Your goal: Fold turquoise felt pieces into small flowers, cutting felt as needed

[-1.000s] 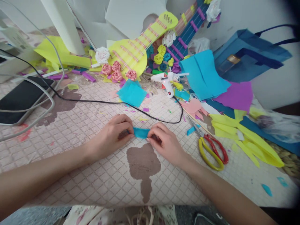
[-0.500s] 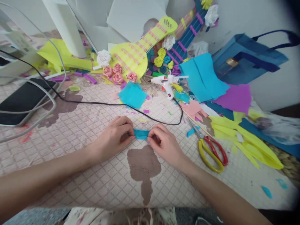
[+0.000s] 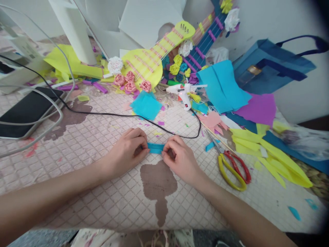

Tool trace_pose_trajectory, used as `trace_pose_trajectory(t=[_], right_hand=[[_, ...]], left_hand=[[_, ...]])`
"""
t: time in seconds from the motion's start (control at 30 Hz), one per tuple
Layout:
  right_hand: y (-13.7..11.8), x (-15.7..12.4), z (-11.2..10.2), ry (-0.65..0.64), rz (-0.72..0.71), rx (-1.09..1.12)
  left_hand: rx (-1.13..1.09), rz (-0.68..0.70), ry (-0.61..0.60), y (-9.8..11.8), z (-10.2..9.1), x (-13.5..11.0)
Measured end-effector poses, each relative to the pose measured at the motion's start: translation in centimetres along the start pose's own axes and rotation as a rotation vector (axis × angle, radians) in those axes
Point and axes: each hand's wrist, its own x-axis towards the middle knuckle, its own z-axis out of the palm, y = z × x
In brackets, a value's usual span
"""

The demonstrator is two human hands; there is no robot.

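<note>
A narrow blue felt strip lies on the quilted pink cloth in front of me. My left hand pinches its left end and my right hand pinches its right end; both have fingers curled closed on it. Only the middle of the strip shows between my fingertips. A black cord runs just beyond my hands.
Yellow-and-red scissors lie to the right. A white glue gun, a blue felt square, paper roses, a yellow felt guitar, felt sheets and yellow scraps crowd the back and right. A dark tablet lies left.
Both hands stay on the strip and have drawn slightly closer together, so less blue shows between them. The view has shifted a little.
</note>
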Motion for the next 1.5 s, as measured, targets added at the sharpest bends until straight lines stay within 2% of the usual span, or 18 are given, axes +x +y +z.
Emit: trace_pose_trajectory(t=[0.63,1.2,1.5], right_hand=[[-0.24,0.44,0.3,0.047,0.021,-0.059],[-0.23,0.38,0.19,0.029,0.022,-0.069],[-0.3,0.36,0.26,0.015,0.035,-0.092]], left_hand=[[0.038,0.002,0.032,0.08,0.43,0.19],[0.016,-0.023,-0.017,-0.07,0.3,0.11],[0.031,-0.023,0.005,-0.17,0.65,0.14]])
